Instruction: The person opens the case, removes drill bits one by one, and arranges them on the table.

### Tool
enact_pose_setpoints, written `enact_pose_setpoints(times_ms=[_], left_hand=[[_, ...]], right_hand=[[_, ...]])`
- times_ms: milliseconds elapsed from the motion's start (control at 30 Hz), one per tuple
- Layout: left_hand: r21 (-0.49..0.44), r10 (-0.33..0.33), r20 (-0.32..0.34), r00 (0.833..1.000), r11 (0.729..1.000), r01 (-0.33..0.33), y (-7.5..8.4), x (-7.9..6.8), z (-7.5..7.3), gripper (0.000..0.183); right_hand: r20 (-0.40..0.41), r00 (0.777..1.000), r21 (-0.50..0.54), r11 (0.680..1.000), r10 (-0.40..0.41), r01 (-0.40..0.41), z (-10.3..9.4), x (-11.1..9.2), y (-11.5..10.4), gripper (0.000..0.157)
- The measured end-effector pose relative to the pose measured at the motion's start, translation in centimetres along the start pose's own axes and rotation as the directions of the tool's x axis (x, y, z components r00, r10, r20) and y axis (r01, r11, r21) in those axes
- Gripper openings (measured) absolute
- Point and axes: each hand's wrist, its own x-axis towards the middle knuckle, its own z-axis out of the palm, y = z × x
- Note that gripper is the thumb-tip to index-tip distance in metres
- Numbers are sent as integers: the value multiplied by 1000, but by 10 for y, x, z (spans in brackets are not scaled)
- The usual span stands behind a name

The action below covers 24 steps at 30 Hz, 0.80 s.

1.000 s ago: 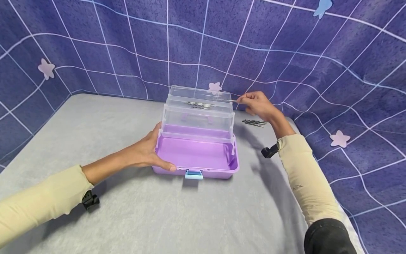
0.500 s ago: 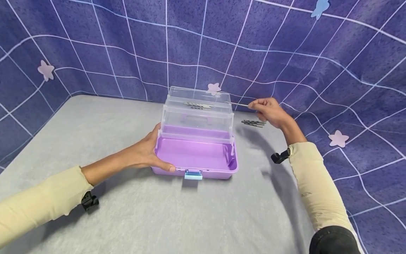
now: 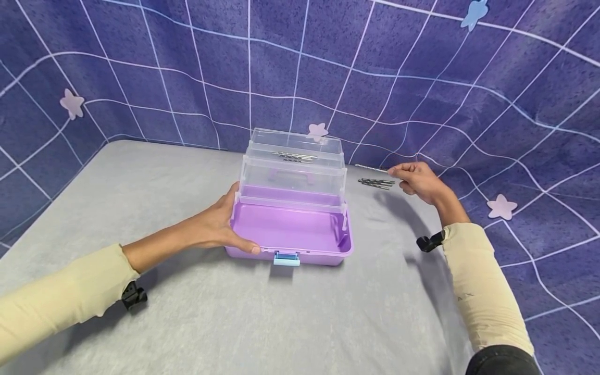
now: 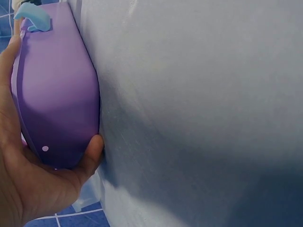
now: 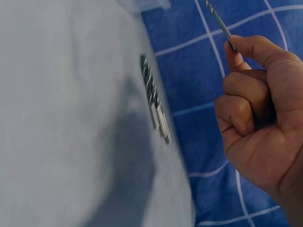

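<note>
A purple toolbox with raised clear tiered trays stands open on the grey surface. My left hand grips its left end, thumb over the front rim; in the left wrist view the hand spans the purple side wall. Between thumb and index finger, my right hand pinches one drill bit by its shank end, the fluted end pointing left. That bit is held above a small bundle of drill bits lying right of the toolbox. Several more drill bits rest in an upper tray.
A light blue latch hangs at the toolbox's front. Behind the grey surface rises a blue-purple cloth with grid lines and stars, which also borders the right side.
My right hand has moved right and down, carrying the drill bit away from the upper trays toward the bundle on the surface. The left hand stays on the toolbox.
</note>
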Motion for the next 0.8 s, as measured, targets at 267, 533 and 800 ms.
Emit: enact_pose_setpoints(times_ms=[267,533,800], left_hand=[[1,17,-1,1000,1000,-17,0,2,1,161],[7,6,-5,1000,1000,-6,0,1,1,161],[-13,25,-3,1000,1000,-25,-2,2,1,162]], right_hand=[[-1,997,-48,996,72,-72,-13,-2,35,18],[31,993,-121,987,114,-109,-13,4,58,21],[8,990,-197,971,143,-139,-10,7,61,42]])
